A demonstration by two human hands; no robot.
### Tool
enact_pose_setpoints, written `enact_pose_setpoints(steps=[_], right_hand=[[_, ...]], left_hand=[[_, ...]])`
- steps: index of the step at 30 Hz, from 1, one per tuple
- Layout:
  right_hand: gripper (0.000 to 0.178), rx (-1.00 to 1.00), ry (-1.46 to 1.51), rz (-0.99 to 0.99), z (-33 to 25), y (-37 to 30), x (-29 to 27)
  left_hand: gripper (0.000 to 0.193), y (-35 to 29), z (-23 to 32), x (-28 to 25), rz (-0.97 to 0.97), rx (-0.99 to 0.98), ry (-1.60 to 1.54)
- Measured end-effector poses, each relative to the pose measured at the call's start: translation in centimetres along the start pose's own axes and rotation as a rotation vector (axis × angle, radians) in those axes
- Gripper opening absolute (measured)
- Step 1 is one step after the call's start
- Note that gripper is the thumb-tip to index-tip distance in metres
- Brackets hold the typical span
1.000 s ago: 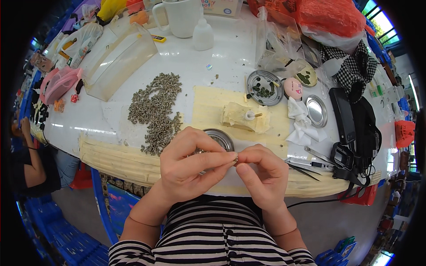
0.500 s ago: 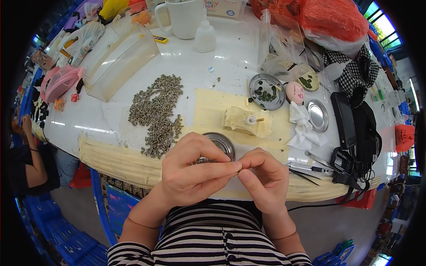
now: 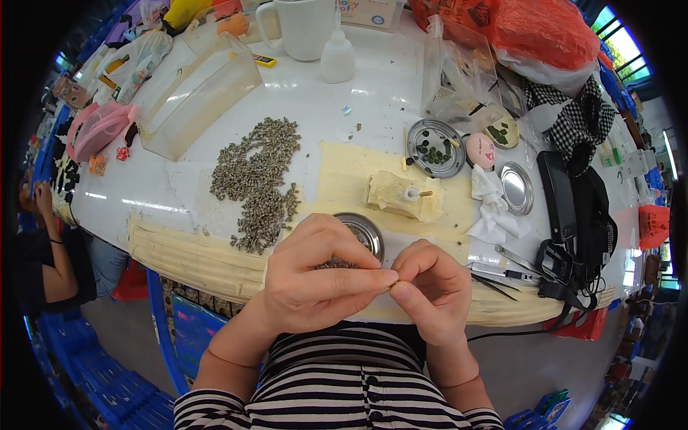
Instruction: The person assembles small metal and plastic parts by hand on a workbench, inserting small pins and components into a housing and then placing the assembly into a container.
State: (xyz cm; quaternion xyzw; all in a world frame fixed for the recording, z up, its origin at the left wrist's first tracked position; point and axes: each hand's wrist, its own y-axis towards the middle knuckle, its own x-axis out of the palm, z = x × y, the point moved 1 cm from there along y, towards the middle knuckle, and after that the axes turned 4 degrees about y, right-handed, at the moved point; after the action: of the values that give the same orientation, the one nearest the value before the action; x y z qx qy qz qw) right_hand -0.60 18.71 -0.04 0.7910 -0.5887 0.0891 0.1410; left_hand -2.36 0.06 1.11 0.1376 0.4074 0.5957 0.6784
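My left hand (image 3: 322,276) and my right hand (image 3: 432,292) meet fingertip to fingertip in front of my body. Both are closed in a pinch on a tiny dark piece (image 3: 393,284), mostly hidden by the fingers and too small to name. Partly covered by my left hand is a round metal dish (image 3: 378,240) with small grey pieces in it. A loose pile of small grey-brown metallic-looking pieces (image 3: 256,172) lies beyond my left hand. Ahead of my right hand sits a block wrapped in yellowish tape (image 3: 390,197), with a small white nozzle and stick on it.
Right of the block are a metal dish of dark green pieces (image 3: 434,148), a pink round lid (image 3: 480,150), crumpled tissue (image 3: 491,204), tweezers (image 3: 494,285) and a black strapped device (image 3: 559,265). A white squeeze bottle (image 3: 337,57) and mug (image 3: 301,29) stand at the back. Another person (image 3: 54,258) sits far left.
Both hands have shifted very slightly right in the picture, along with the table things. The pinch on the tiny piece stays the same.
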Motion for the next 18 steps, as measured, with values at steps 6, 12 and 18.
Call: enact_pose_setpoints(steps=[6,12,18], right_hand=[[0.011,-0.258,-0.369,0.105,0.01,0.35,0.33],[0.010,-0.213,-0.359,0.079,-0.12,0.28,0.31],[0.008,-0.155,-0.287,0.058,-0.07,0.22,0.35]], left_hand=[[0.028,-0.06,-0.05,0.27,0.045,0.018,0.120],[0.028,-0.04,-0.11,0.23,0.036,0.022,0.095],[0.027,0.04,-0.12,0.19,0.027,0.022,0.069]])
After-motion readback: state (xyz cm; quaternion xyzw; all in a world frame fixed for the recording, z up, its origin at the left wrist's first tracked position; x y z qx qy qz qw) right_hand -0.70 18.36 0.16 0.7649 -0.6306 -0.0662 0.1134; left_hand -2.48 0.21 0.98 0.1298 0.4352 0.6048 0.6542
